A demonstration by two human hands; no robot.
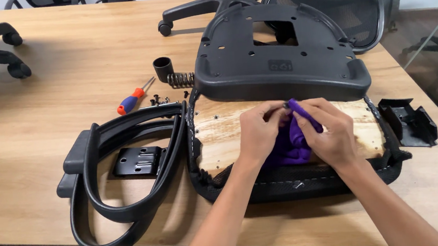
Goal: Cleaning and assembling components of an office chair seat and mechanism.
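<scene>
Both hands pinch a purple cloth over an upturned chair seat.

The left hand (257, 133) and right hand (325, 132) have their fingers closed on the purple cloth (289, 146), bunched between them on the wooden underside of the chair seat (220, 133), just below the black plastic seat shell (277, 60). On the tabletop (43, 101), two black armrests (118, 174) lie to the left, with a red-and-blue screwdriver (132, 100), a spring (180, 79) and loose screws (156, 99) behind them.
</scene>
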